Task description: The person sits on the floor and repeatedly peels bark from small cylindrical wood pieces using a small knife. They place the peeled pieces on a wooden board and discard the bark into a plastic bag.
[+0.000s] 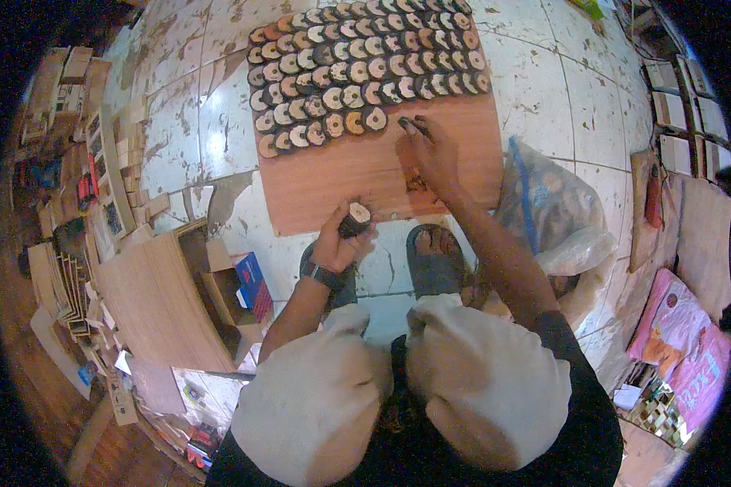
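Note:
A reddish-brown wooden board (325,191) lies on the floor before me, its far part covered with rows of overlapping round wood slices (333,97) with dark bark rims. Near the board's front edge my left hand (337,245) is closed round a short stack of the same slices (357,217), pale face up. My right hand (432,154) hovers just right of the nearest, shorter row. Its fingers pinch a small dark-edged piece (412,125) that looks like a wood slice, partly hidden by the fingers. The row's end slice (375,119) sits left of that hand.
To the right of the board stands a clear plastic bag (556,211) with round pieces inside. Wooden boxes and panels (159,300) crowd the left, with a blue box (253,284) among them. A pink bag (678,337) lies at the far right. My sandalled feet (434,256) touch the board's near side.

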Demonstrator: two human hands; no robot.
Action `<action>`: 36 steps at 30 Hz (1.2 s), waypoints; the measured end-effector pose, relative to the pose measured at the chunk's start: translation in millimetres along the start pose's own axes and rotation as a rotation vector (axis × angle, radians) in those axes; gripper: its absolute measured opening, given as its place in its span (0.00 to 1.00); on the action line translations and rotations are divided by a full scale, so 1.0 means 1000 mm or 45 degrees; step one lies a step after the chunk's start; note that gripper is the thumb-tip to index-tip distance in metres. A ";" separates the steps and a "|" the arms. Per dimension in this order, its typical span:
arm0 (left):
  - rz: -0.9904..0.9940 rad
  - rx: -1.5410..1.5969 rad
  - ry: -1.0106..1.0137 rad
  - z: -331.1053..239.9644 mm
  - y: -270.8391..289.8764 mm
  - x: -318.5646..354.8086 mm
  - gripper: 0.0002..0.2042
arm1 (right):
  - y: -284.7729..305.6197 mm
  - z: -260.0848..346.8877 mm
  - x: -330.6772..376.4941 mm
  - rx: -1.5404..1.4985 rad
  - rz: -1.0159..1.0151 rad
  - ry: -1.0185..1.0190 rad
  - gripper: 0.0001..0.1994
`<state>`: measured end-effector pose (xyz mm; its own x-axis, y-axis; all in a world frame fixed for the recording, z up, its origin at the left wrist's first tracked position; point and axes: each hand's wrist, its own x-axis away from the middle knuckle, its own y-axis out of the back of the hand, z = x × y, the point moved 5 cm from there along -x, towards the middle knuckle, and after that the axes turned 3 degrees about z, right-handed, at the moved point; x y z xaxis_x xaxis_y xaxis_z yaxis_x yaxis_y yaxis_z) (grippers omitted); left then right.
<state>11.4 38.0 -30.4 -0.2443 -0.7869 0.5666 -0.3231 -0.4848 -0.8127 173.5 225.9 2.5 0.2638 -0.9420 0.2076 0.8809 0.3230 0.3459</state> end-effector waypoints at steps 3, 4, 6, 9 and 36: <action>-0.126 0.046 0.013 0.014 0.004 0.010 0.16 | 0.001 0.025 0.008 0.277 -0.121 0.204 0.20; -0.121 0.065 0.014 0.012 0.003 0.005 0.15 | -0.005 0.031 0.006 0.267 -0.228 0.242 0.19; -0.124 0.070 0.018 0.009 0.004 0.008 0.15 | -0.014 0.037 0.006 0.233 -0.356 0.335 0.19; -0.091 0.033 0.007 0.007 0.005 0.007 0.14 | -0.022 0.037 -0.002 0.200 -0.380 0.479 0.22; 0.011 0.083 0.016 0.002 -0.009 0.006 0.21 | 0.006 -0.005 0.067 0.891 0.158 0.343 0.08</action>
<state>14.5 36.7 -20.3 -0.2587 -0.7865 0.5609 -0.2608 -0.5022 -0.8245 198.7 164.4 13.6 0.5107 -0.8557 0.0832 0.4074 0.3260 0.8531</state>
